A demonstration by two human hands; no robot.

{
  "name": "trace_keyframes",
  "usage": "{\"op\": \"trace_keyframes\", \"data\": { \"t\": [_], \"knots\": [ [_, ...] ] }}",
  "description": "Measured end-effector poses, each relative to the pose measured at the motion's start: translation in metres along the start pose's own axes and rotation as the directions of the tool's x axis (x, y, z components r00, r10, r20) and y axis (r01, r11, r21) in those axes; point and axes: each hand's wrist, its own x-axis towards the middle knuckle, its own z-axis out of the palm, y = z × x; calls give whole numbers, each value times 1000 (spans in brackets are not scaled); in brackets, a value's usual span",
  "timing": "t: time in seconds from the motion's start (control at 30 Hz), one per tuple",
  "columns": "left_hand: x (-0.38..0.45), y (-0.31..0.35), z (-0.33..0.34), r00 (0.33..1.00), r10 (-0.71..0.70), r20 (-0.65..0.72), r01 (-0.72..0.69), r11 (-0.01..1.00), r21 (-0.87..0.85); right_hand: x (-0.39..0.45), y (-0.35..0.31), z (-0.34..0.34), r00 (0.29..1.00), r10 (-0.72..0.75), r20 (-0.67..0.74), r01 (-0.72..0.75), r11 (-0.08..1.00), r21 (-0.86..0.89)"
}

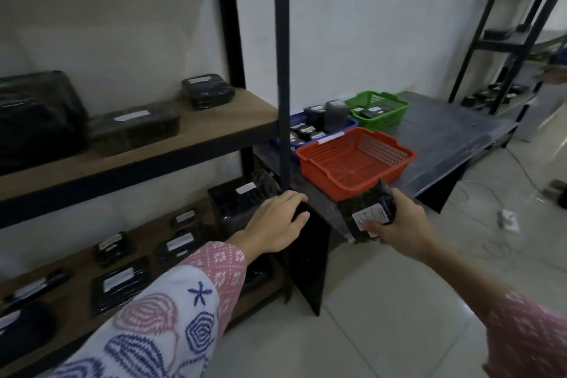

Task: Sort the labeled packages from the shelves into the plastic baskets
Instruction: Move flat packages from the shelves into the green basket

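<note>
A dark plastic-wrapped package with a white label (366,209), gripped by the right hand's (395,224) curled fingers, hovers beside the empty orange plastic basket (356,163) on the bench (445,138), beyond it blue (352,124) and green (380,110) baskets holding packages, while the left hand (276,221) rests loosely spread.
</note>
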Motion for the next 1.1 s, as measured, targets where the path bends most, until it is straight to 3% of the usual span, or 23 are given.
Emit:
{"op": "trace_keyframes", "data": {
  "t": [0.27,0.53,0.63,0.87,0.97,1.1],
  "knots": [
    [167,40,67,996,79,28,-79,997,-4,115,86,-55,986,82,-142,-66,991,116],
    [361,60,100,993,115,-14,-115,993,-24,275,137,-135,985,-25,-172,10,996,-84],
    [427,63,110,993,117,-2,-117,993,-14,337,158,-157,985,-20,-170,12,999,-50],
    [545,70,151,996,68,56,-69,997,15,454,218,-190,983,27,-181,-12,996,84],
    [588,72,171,999,26,40,-27,999,22,512,247,-210,985,45,-168,-39,998,39],
    [643,73,197,994,-108,-3,108,994,24,584,276,-238,994,-31,-105,32,999,5]
  ]
}}
